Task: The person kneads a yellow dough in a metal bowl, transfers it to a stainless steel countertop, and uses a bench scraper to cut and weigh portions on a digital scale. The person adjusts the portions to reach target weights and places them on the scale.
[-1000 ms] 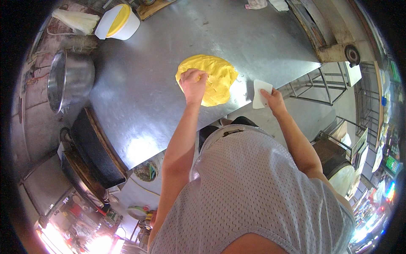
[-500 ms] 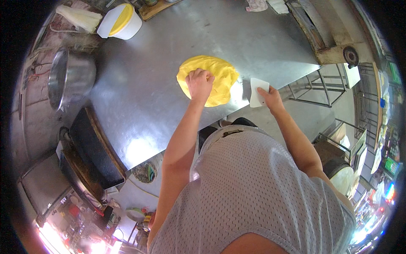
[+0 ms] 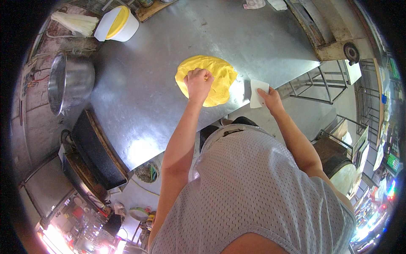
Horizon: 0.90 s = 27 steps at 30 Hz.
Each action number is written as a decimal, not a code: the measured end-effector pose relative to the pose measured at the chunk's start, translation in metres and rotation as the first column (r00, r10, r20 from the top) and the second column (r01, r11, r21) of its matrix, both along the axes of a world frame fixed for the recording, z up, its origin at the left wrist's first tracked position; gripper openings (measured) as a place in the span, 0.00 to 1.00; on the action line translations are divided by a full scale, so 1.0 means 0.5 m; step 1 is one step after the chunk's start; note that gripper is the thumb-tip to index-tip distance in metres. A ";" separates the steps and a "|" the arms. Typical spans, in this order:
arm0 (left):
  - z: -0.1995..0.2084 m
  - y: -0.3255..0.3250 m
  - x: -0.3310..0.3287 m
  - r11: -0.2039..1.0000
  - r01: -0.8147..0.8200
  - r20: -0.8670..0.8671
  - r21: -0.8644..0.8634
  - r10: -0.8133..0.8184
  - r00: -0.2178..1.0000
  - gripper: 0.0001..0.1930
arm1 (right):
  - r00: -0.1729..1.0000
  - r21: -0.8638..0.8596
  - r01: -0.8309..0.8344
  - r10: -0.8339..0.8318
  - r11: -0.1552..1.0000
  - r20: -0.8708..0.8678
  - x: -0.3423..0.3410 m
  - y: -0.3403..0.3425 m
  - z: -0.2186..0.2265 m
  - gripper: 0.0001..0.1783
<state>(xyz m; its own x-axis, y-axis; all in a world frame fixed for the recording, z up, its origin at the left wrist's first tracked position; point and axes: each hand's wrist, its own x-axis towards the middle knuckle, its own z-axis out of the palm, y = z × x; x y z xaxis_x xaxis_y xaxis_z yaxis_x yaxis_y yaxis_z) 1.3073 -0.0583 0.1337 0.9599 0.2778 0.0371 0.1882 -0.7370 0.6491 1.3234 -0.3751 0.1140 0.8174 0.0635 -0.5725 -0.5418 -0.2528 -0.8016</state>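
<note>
Viewing from the head camera (sole view): a mound of yellow dough [image 3: 222, 78] sits on the metal worktable [image 3: 144, 89], near its front edge and ahead of the wearer's body. Surface of the dough is creased and uneven; outline roughly round.

Left hand [image 3: 198, 84]: on the left-centre part of the dough, back of hand up, fingers curled inward and bunched together. A little yellow shows beside the fingers — whether they pinch dough or only press on it, cannot tell.

Right hand [image 3: 272, 100]: clamped on a white dough scraper [image 3: 255, 92], a flat piece, thumb lying across its near face. Scraper is to the right of the dough and apart from it, overlapping the table's front edge in this view; contact with the tabletop cannot be told.

Surroundings: steel pot [image 3: 80, 80] at the table's left side; white-and-yellow plastic tub [image 3: 129, 30] at the far left, with a wooden board [image 3: 153, 8] just beside it. Dark, deep tray [image 3: 95, 148] against the near left side of the table. Metal-framed stand [image 3: 323, 86] beyond the right end. Wearer's grey mesh top [image 3: 266, 182] fills the lower centre.
</note>
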 end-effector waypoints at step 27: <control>-0.023 -0.016 -0.008 0.997 -0.042 -0.019 0.071 0.044 0.999 0.06 | 1.000 -0.007 -0.003 0.003 1.000 -0.002 0.001 -0.014 -0.009 0.25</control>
<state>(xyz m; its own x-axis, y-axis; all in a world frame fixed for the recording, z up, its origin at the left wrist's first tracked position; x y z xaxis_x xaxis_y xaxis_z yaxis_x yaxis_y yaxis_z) 1.3035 -0.0665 0.1220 0.9479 0.3163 0.0384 0.2335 -0.7717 0.5915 1.3239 -0.3823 0.1097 0.8162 0.0621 -0.5745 -0.5423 -0.2606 -0.7987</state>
